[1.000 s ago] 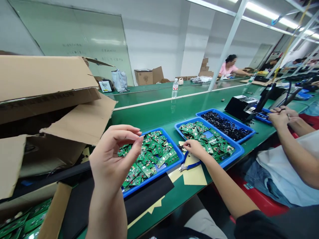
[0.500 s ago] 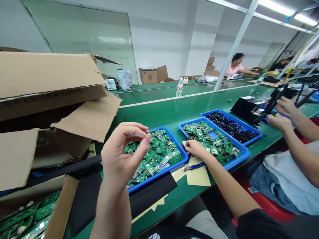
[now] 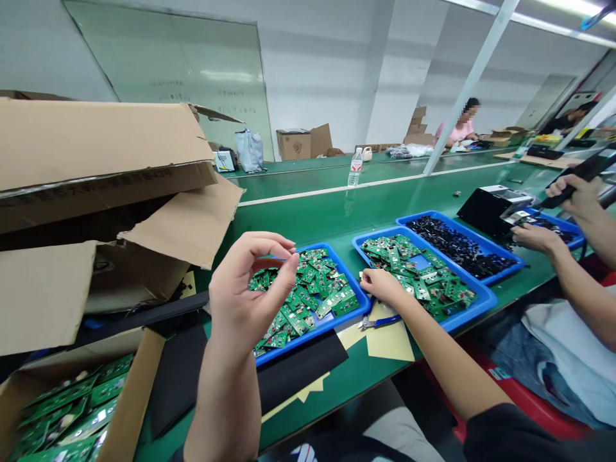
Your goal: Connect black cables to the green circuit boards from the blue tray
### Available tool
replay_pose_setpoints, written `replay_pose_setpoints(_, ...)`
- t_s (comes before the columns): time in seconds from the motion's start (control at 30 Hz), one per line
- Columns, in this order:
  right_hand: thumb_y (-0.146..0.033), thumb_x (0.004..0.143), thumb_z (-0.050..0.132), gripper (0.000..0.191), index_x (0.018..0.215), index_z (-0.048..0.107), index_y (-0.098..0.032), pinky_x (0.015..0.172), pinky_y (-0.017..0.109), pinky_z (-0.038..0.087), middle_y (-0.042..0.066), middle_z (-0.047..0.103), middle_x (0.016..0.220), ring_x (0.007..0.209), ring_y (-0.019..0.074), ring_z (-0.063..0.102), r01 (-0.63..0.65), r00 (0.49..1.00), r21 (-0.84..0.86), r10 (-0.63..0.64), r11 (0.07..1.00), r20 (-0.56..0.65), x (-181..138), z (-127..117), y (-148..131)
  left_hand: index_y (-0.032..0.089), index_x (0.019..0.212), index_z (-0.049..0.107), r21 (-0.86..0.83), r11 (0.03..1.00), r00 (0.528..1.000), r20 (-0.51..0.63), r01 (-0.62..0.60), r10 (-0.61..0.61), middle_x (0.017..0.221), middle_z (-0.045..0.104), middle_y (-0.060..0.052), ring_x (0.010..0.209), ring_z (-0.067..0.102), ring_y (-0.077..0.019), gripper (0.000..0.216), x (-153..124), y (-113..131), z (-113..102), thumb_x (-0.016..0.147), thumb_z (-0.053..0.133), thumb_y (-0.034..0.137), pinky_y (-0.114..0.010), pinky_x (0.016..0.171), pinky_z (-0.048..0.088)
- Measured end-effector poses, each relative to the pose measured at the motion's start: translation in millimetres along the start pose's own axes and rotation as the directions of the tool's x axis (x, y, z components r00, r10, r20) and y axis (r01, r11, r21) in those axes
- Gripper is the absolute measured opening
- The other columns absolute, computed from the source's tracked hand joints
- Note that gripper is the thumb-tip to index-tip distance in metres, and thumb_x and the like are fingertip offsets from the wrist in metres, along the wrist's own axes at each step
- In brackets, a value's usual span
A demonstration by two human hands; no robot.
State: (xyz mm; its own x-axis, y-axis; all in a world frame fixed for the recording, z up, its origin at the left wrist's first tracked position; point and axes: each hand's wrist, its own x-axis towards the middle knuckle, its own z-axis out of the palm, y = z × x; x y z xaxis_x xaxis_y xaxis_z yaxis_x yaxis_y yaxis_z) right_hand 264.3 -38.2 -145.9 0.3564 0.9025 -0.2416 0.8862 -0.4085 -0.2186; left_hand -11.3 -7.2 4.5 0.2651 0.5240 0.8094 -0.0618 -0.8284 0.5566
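Note:
My left hand (image 3: 250,289) is raised in front of the left blue tray (image 3: 360,307), thumb and fingertips pinched together. Anything between these tips is too small to make out. Green circuit boards (image 3: 308,292) fill that tray. My right hand (image 3: 382,284) rests low between this tray and a second blue tray (image 3: 487,308), which also holds circuit boards. Its fingers are curled together, and what they grip, if anything, is hidden. Just below it, blue-handled cutting pliers (image 3: 385,321) lie on yellow paper (image 3: 392,343).
A cardboard box (image 3: 154,366) with boards stands front left, below larger open cartons (image 3: 101,147). Another blue tray (image 3: 513,273) holds small black parts. At right, a co-worker's hands (image 3: 539,237) hold a black piece near a black box (image 3: 488,208). A water bottle (image 3: 355,168) stands behind.
The view has turned slightly left, so things appear further right. Both my hands keep their poses. The co-worker's hands have moved apart, one lifting the black piece.

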Motion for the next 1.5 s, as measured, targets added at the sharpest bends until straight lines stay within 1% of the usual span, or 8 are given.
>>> replay_pose_setpoints(0.37, -0.035, 0.094, 0.055, 0.027, 0.112, 0.061, -0.015, 0.082, 0.039, 0.054, 0.007, 0.064, 0.109, 0.093, 0.0182, 0.064, 0.008, 0.997, 0.071, -0.003, 0.997, -0.082, 2.0, 6.4, 3.1, 0.018, 0.082, 0.059, 0.002, 1.000, 1.000, -0.005, -0.018, 0.018, 0.086, 0.062, -0.001, 0.078, 0.063, -0.0093, 0.014, -0.3, -2.7, -0.5, 0.080, 0.065, 0.005, -0.018, 0.063, 0.055)
replay_pose_setpoints(0.7, -0.035, 0.093, 0.056, 0.023, 0.095, 0.063, -0.013, 0.073, 0.034, 0.054, 0.004, 0.065, 0.088, 0.078, 0.0147, 0.063, 0.135, 0.977, 0.389, -0.057, 0.911, -0.206, 1.3, 9.2, 6.9, 0.018, 0.083, 0.058, 0.035, 0.999, 0.999, 0.041, -0.005, 0.004, 0.088, 0.062, -0.001, 0.080, 0.063, -0.0100, 0.012, 0.4, -3.5, -2.2, 0.082, 0.063, 0.007, -0.018, 0.065, 0.055)
replay_pose_setpoints(0.8, -0.040, 0.093, 0.049, 0.032, 0.085, 0.063, -0.013, 0.063, 0.032, 0.053, 0.005, 0.065, 0.073, 0.064, 0.0148, 0.062, 0.250, 0.957, 0.544, -0.121, 0.801, -0.262, -16.2, -0.7, -5.2, 0.018, 0.086, 0.059, 0.139, 0.990, 0.976, 0.217, -0.021, -0.010, 0.088, 0.062, -0.002, 0.079, 0.063, -0.0112, 0.008, 1.4, -4.9, -1.1, 0.085, 0.062, 0.011, -0.021, 0.065, 0.055)
replay_pose_setpoints(0.93, -0.047, 0.091, 0.042, 0.043, 0.109, 0.062, -0.014, 0.058, 0.031, 0.054, 0.007, 0.068, 0.081, 0.061, 0.0149, 0.063, 0.398, 0.917, 0.690, -0.235, 0.605, -0.322, -59.9, -25.3, -31.4, 0.017, 0.090, 0.062, 0.267, 0.955, 0.892, 0.453, -0.133, -0.002, 0.093, 0.064, -0.005, 0.082, 0.064, -0.0156, 0.003, -0.3, -7.3, 6.5, 0.088, 0.060, 0.016, -0.028, 0.068, 0.055)
replay_pose_setpoints(1.1, -0.022, 0.089, 0.055, 0.031, 0.119, 0.061, -0.019, 0.056, 0.024, 0.054, 0.002, 0.069, 0.078, 0.060, 0.0095, 0.062, 0.513, 0.787, 0.852, -0.453, 0.102, -0.419, -106.5, -50.8, -57.1, 0.015, 0.092, 0.062, 0.266, 0.936, 0.876, 0.477, -0.228, 0.078, 0.094, 0.065, -0.008, 0.084, 0.064, -0.0176, 0.006, -3.6, -5.9, 18.4, 0.090, 0.057, 0.017, -0.031, 0.071, 0.055)
replay_pose_setpoints(1.17, -0.016, 0.089, 0.054, 0.035, 0.123, 0.059, -0.022, 0.058, 0.021, 0.054, 0.001, 0.069, 0.080, 0.062, 0.0078, 0.063, 0.504, 0.755, 0.864, -0.493, 0.012, -0.433, -113.9, -52.8, -62.1, 0.014, 0.091, 0.063, 0.260, 0.931, 0.876, 0.470, -0.257, 0.110, 0.092, 0.065, -0.008, 0.082, 0.064, -0.0172, 0.007, -3.7, -5.5, 20.6, 0.090, 0.057, 0.017, -0.030, 0.069, 0.055)
replay_pose_setpoints(1.27, -0.014, 0.089, 0.056, 0.041, 0.129, 0.056, -0.023, 0.062, 0.022, 0.055, 0.001, 0.068, 0.083, 0.066, 0.0079, 0.064, 0.516, 0.741, 0.856, -0.505, 0.006, -0.443, -117.6, -50.1, -65.9, 0.013, 0.090, 0.064, 0.262, 0.920, 0.878, 0.456, -0.290, 0.147, 0.088, 0.066, -0.008, 0.079, 0.064, -0.0173, 0.008, -3.3, -6.9, 21.6, 0.090, 0.056, 0.015, -0.029, 0.067, 0.055)
replay_pose_setpoints(1.5, -0.022, 0.090, 0.056, 0.057, 0.145, 0.038, -0.018, 0.066, 0.027, 0.054, 0.004, 0.068, 0.088, 0.071, 0.0110, 0.063, 0.523, 0.759, 0.838, -0.533, 0.158, -0.373, -122.1, -49.0, -69.7, 0.013, 0.087, 0.066, 0.328, 0.860, 0.865, 0.450, -0.392, 0.223, 0.084, 0.067, -0.008, 0.074, 0.065, -0.0177, 0.011, -3.5, -11.2, 22.0, 0.089, 0.055, 0.014, -0.028, 0.063, 0.055)
